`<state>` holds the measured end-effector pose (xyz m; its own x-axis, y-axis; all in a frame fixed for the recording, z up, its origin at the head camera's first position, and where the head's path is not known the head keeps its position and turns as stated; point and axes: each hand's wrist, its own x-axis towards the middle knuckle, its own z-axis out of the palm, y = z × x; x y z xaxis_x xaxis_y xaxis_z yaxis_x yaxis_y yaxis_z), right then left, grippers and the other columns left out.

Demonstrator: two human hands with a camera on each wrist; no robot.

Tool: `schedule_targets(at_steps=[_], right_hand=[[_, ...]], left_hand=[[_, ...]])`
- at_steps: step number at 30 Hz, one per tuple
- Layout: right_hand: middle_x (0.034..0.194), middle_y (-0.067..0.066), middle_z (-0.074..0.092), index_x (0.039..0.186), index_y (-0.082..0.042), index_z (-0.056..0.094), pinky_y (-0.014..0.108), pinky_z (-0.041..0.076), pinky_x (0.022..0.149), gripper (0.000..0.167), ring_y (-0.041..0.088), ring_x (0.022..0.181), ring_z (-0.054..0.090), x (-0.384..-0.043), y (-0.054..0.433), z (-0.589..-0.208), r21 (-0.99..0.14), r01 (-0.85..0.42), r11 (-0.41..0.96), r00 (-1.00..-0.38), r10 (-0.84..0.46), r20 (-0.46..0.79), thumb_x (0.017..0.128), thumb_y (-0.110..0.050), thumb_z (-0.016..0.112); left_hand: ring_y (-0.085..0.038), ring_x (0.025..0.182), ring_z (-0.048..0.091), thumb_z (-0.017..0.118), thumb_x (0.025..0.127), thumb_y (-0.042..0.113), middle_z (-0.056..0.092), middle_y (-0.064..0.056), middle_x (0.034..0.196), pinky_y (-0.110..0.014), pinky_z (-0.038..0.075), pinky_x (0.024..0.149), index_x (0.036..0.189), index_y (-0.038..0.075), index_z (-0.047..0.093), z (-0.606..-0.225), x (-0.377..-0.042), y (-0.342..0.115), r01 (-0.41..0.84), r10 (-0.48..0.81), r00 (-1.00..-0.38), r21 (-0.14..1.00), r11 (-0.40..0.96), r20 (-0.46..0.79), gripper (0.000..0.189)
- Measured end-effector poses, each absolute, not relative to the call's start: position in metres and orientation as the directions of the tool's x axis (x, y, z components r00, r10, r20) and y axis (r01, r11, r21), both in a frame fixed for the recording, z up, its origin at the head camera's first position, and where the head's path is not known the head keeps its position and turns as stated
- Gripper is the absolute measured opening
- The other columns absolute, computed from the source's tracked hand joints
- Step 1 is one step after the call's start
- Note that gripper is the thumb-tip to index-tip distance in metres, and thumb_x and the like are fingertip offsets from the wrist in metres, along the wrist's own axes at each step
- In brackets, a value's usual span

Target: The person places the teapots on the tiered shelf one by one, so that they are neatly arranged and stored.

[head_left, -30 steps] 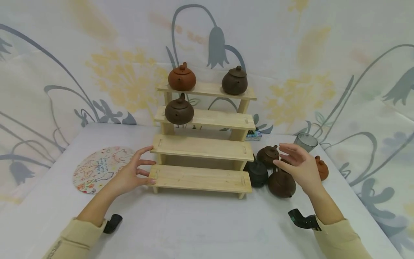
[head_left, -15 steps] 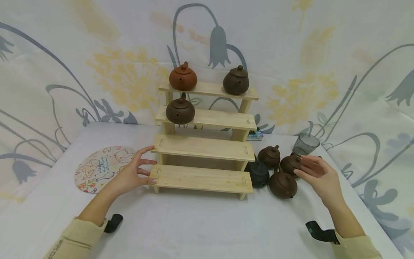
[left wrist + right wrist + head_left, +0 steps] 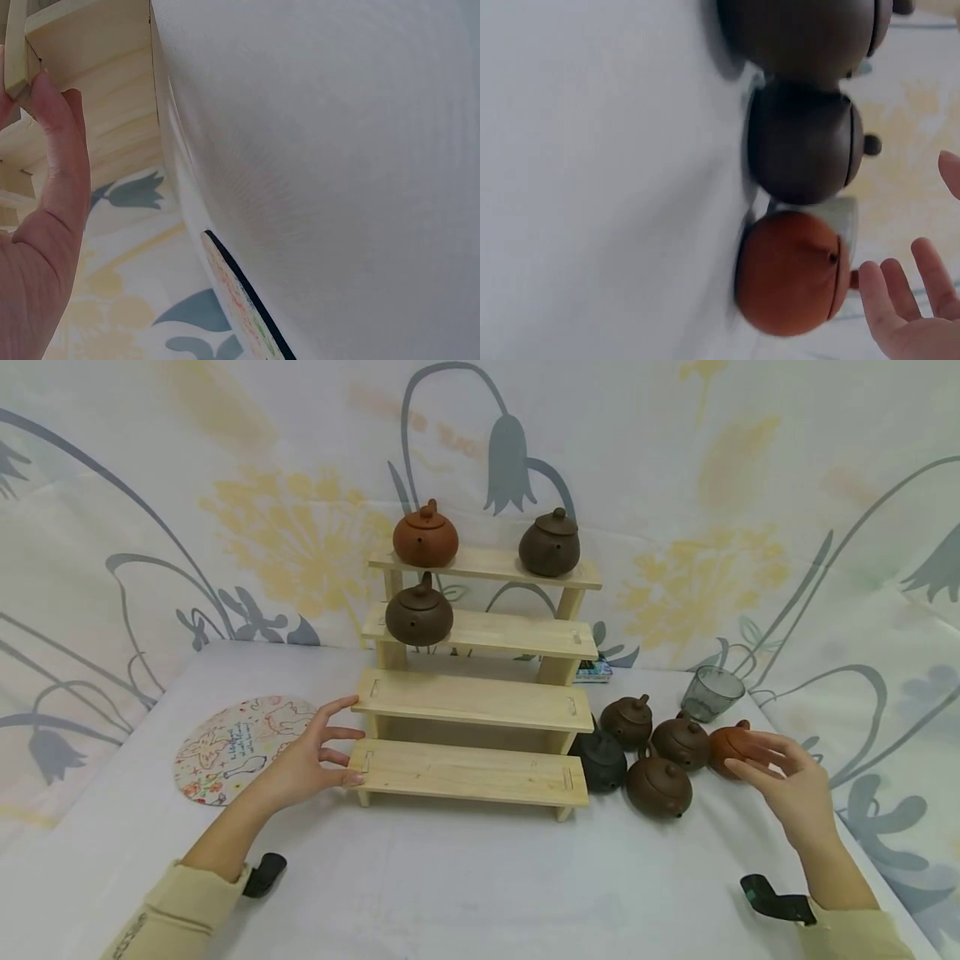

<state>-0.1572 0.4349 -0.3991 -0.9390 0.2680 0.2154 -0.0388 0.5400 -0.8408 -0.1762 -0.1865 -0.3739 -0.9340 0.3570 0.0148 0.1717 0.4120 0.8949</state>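
Right grip [image 3: 791, 785] was kinda loosely spread right by the orange teapot [image 3: 724, 750] on the desk [image 3: 465, 877], next to a brown pot [image 3: 681, 745]; left grip [image 3: 300, 767], fingers apart, touched the wooden rack [image 3: 472, 697].

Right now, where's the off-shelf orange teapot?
Head view, right side: the orange teapot sits on the table, right of a brown teapot, in front of the glass, the right hand beside it.

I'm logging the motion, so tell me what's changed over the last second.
The right hand moved right, from over the brown pots to the orange pot at far right. It has not visibly taken or released anything. Unchanged: the left hand at the left end of the shelf, and the three pots standing on it.
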Motion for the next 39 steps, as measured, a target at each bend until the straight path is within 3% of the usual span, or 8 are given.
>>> schedule_targets(at_steps=[9, 14, 16, 19, 23, 26, 31, 39], right_hand=[[0.126, -0.014, 0.043, 0.134, -0.024, 0.050, 0.016, 0.044, 0.071, 0.061, 0.001, 0.105, 0.044, -0.161, 0.468, -0.402, -0.750, 0.097, 0.655, -0.948, 0.290, 0.130, 0.079, -0.036, 0.074], [0.149, 0.006, 0.023, 0.144, -0.024, 0.035, 0.058, 0.037, 0.088, 0.070, 0.045, 0.125, 0.031, -0.153, 0.456, -0.380, -0.730, 0.078, 0.679, -0.994, 0.110, -0.004, 0.084, -0.030, 0.071], [0.152, 0.014, 0.013, 0.144, -0.025, 0.033, 0.059, 0.037, 0.087, 0.071, 0.055, 0.123, 0.025, -0.153, 0.455, -0.375, -0.725, 0.062, 0.686, -0.998, 0.053, -0.035, 0.084, -0.027, 0.071], [0.151, 0.014, 0.012, 0.139, -0.023, 0.037, 0.035, 0.045, 0.082, 0.065, 0.058, 0.120, 0.026, -0.158, 0.457, -0.373, -0.727, 0.018, 0.686, -1.000, -0.003, -0.028, 0.084, -0.021, 0.071], [0.136, -0.005, 0.028, 0.126, -0.022, 0.044, 0.014, 0.041, 0.070, 0.052, 0.055, 0.114, 0.031, -0.165, 0.462, -0.376, -0.752, -0.049, 0.657, -0.999, -0.043, 0.028, 0.083, -0.012, 0.071], [0.129, -0.002, 0.032, 0.118, -0.017, 0.044, 0.015, 0.042, 0.069, 0.047, 0.049, 0.108, 0.037, -0.171, 0.462, -0.378, -0.752, -0.081, 0.655, -0.997, -0.052, 0.062, 0.081, -0.007, 0.072], [0.135, 0.031, 0.018, 0.121, -0.022, 0.031, 0.019, 0.038, 0.069, 0.059, 0.050, 0.109, 0.034, -0.179, 0.459, -0.378, -0.751, -0.054, 0.659, -0.999, -0.041, 0.036, 0.081, -0.007, 0.072], [0.138, 0.028, 0.020, 0.147, -0.017, 0.023, 0.046, 0.038, 0.084, 0.083, 0.051, 0.115, 0.029, -0.183, 0.461, -0.377, -0.726, -0.016, 0.688, -0.998, -0.059, -0.033, 0.082, -0.015, 0.073]], left_hand=[[-0.030, 0.091, 0.060, 0.075, 0.075, 0.000, 0.046, -0.027, 0.129, -0.033, 0.050, 0.067, 0.148, 0.023, 0.012, -0.372, -0.176, -0.187, 0.181, 0.367, -0.930, 0.907, 0.380, 0.031, 0.099], [-0.030, 0.091, 0.060, 0.076, 0.075, 0.001, 0.046, -0.026, 0.130, -0.034, 0.049, 0.068, 0.148, 0.024, 0.013, -0.373, -0.176, -0.187, 0.174, 0.362, -0.932, 0.905, 0.389, 0.023, 0.099], [-0.029, 0.091, 0.059, 0.077, 0.074, 0.002, 0.046, -0.025, 0.130, -0.035, 0.049, 0.068, 0.148, 0.024, 0.014, -0.374, -0.177, -0.187, 0.168, 0.359, -0.933, 0.903, 0.395, 0.017, 0.099], [-0.029, 0.091, 0.060, 0.077, 0.074, 0.002, 0.047, -0.025, 0.130, -0.036, 0.049, 0.068, 0.147, 0.025, 0.014, -0.375, -0.177, -0.187, 0.167, 0.357, -0.934, 0.899, 0.406, 0.013, 0.099], [-0.030, 0.091, 0.060, 0.077, 0.074, 0.002, 0.046, -0.025, 0.130, -0.036, 0.049, 0.068, 0.147, 0.025, 0.013, -0.376, -0.177, -0.187, 0.169, 0.360, -0.933, 0.897, 0.408, 0.012, 0.099], [-0.029, 0.091, 0.060, 0.077, 0.074, 0.003, 0.047, -0.025, 0.130, -0.037, 0.049, 0.068, 0.147, 0.025, 0.013, -0.376, -0.177, -0.187, 0.168, 0.363, -0.932, 0.899, 0.405, 0.011, 0.099], [-0.029, 0.091, 0.060, 0.077, 0.074, 0.003, 0.047, -0.025, 0.129, -0.037, 0.049, 0.069, 0.147, 0.025, 0.014, -0.374, -0.177, -0.187, 0.172, 0.363, -0.932, 0.897, 0.407, 0.014, 0.099], [-0.029, 0.091, 0.060, 0.077, 0.074, 0.003, 0.047, -0.025, 0.129, -0.036, 0.049, 0.069, 0.147, 0.024, 0.013, -0.372, -0.177, -0.186, 0.168, 0.359, -0.933, 0.893, 0.418, 0.008, 0.099]])
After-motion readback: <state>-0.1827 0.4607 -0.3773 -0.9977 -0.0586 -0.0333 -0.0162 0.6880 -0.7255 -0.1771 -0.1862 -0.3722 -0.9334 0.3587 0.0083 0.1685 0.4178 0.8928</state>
